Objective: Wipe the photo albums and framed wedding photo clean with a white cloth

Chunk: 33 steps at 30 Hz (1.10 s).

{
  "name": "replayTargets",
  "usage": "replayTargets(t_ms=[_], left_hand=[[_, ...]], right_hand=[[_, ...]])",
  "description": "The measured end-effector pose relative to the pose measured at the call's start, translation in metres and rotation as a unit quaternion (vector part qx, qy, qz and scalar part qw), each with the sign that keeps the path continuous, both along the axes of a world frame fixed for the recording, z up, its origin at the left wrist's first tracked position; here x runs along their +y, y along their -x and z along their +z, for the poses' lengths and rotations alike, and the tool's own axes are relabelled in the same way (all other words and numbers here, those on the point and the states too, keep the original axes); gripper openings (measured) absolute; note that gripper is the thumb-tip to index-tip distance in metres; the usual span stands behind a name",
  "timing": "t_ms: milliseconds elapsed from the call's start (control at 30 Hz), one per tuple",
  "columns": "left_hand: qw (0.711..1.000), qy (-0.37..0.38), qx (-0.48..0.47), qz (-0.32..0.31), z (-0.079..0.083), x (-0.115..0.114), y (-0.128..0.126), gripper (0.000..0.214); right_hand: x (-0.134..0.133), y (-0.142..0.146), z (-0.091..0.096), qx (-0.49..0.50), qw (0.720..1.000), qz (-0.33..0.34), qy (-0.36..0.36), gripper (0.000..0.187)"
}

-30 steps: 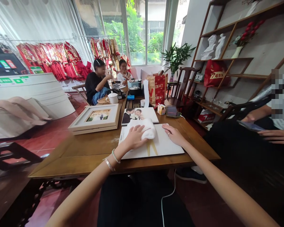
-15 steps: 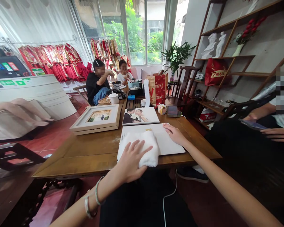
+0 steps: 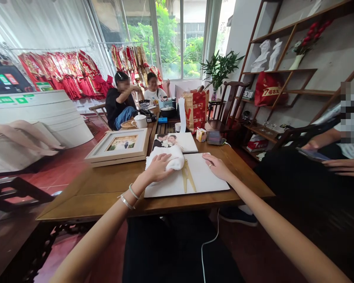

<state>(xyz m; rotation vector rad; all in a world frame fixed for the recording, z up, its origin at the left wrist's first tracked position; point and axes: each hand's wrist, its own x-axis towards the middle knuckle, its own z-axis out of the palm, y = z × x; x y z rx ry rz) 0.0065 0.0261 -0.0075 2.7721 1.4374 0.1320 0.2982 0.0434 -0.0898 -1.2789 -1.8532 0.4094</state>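
Note:
A large white album (image 3: 200, 179) with a gold mark on its cover lies flat on the wooden table (image 3: 106, 188) in front of me. My left hand (image 3: 157, 168) presses a folded white cloth (image 3: 172, 160) onto the album's far left corner, fingers spread over the cloth. My right hand (image 3: 216, 167) lies flat on the album's right far edge, fingers together and stretched, a ring on one finger.
A framed photo (image 3: 120, 145) lies to the left, a photo book (image 3: 177, 141) behind the album. A small box (image 3: 201, 135), a phone (image 3: 214, 138), a red bag (image 3: 196, 108) and a teapot (image 3: 141, 121) stand farther back. Two people sit at the far end; another person sits at the right.
My left hand slid the white cloth from the album's near left edge up to its far left corner, uncovering the gold mark. My right hand stayed in place.

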Motion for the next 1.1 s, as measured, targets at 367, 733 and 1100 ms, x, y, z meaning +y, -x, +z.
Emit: replayTargets(t_ms=[367, 733, 1100], left_hand=[[1.000, 0.025, -0.003, -0.006, 0.005, -0.090, 0.025, 0.065], [1.000, 0.016, -0.008, 0.009, 0.000, -0.059, 0.026, 0.058], [0.999, -0.028, -0.004, 0.041, -0.009, -0.020, 0.023, 0.055]], right_hand=[[-0.003, 0.002, 0.005, -0.011, 1.000, -0.005, 0.009, 0.036], [-0.004, 0.002, 0.005, -0.008, 1.000, -0.002, 0.016, 0.036], [0.000, 0.001, 0.001, -0.007, 1.000, -0.004, 0.001, 0.037]])
